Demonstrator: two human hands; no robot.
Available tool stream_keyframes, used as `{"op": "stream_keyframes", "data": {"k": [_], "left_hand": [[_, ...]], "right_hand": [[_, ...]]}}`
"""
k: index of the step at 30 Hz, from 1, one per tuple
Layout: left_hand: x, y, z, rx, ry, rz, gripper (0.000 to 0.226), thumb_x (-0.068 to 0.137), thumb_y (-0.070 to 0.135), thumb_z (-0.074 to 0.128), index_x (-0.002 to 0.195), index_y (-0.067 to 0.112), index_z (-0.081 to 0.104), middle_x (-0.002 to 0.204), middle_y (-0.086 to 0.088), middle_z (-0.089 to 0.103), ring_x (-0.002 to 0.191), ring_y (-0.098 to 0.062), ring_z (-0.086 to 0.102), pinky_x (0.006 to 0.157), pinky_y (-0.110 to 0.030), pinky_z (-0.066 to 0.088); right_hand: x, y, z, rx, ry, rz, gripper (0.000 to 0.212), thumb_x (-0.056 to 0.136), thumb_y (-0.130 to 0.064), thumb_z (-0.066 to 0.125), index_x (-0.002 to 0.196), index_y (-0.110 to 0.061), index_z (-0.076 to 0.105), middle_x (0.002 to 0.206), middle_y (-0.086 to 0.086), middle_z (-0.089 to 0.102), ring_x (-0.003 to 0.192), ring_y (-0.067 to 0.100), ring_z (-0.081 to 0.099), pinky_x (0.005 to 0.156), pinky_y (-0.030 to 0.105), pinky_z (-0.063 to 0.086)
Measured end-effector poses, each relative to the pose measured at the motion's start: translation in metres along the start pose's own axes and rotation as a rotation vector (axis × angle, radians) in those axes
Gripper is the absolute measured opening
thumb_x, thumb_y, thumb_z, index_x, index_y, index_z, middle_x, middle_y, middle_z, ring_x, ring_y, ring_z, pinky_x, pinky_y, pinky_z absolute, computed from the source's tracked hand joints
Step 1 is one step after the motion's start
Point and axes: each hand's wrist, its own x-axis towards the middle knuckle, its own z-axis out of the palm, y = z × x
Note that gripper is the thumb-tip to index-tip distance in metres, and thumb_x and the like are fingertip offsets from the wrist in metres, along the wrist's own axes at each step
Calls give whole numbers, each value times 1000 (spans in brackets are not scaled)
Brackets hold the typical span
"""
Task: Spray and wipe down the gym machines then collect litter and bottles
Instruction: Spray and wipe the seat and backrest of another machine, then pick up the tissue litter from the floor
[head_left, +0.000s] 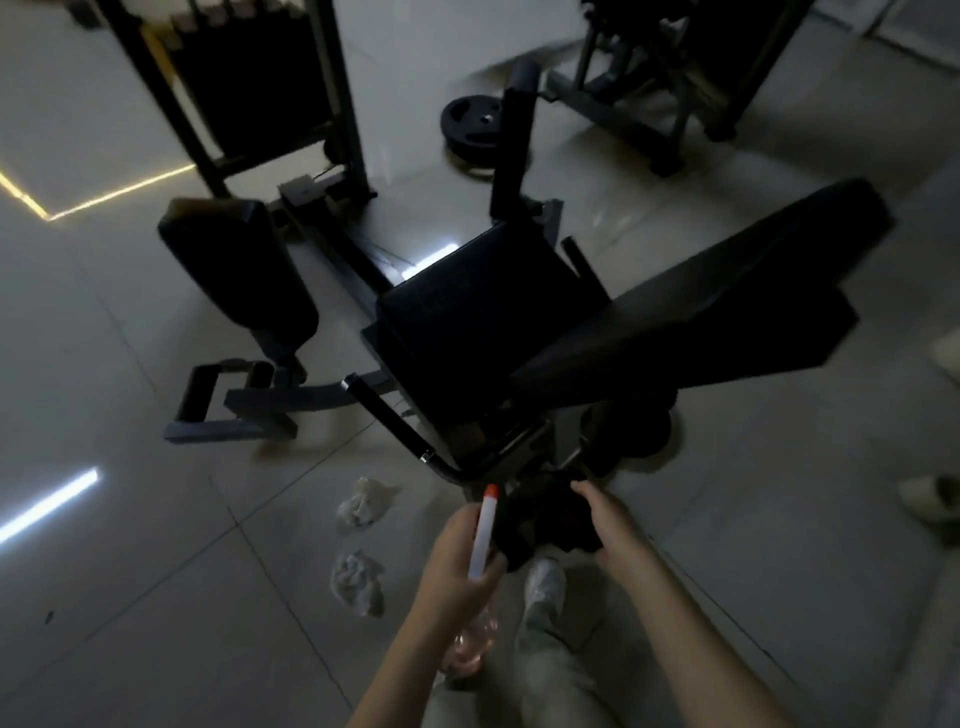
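My left hand grips a spray bottle with a white head, an orange-red nozzle tip and a clear pinkish body hanging below the hand. My right hand holds a dark cloth bunched between the two hands. Straight ahead stands a black gym machine with a square seat pad, a long backrest to the right and a leg pad to the left. Two crumpled white tissues lie on the floor, one near the machine's base, the other closer to me.
A weight plate lies on the tiled floor behind the machine. Another machine frame stands at the back right and a weight stack at the back left. My shoe is below the cloth. A pale shoe sits at the right edge.
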Motion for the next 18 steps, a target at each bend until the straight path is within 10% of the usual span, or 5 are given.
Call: {"op": "stream_keyframes", "data": {"k": [4,8,12,18], "left_hand": [[-12,39,13,90,-165,93,53,88,12,58,136,22,38,111,10,48,102,-3,48,86,-8,39],[-8,70,39,111,-242,79,44,72,23,53,114,34,47,106,4,56,99,-9,53,86,-33,48],[6,93,89,226,-369,160,52,77,31,53,128,28,45,107,10,54,103,-8,54,85,-29,46],[24,142,194,404,-459,345,72,88,30,47,152,18,16,142,6,31,134,-12,31,102,-8,19]], "right_hand": [[-34,-7,-48,136,93,-44,23,96,-22,49,108,-5,56,91,12,59,85,29,57,71,37,46],[-52,-3,-109,265,173,-54,29,96,-25,50,116,-4,54,111,18,58,99,33,56,74,37,47],[-53,-5,-180,436,242,34,42,98,-22,47,130,5,48,103,23,58,76,32,52,66,38,43],[-47,18,-300,640,296,-77,22,93,-19,56,92,2,65,79,17,63,64,27,56,60,34,45]]}}
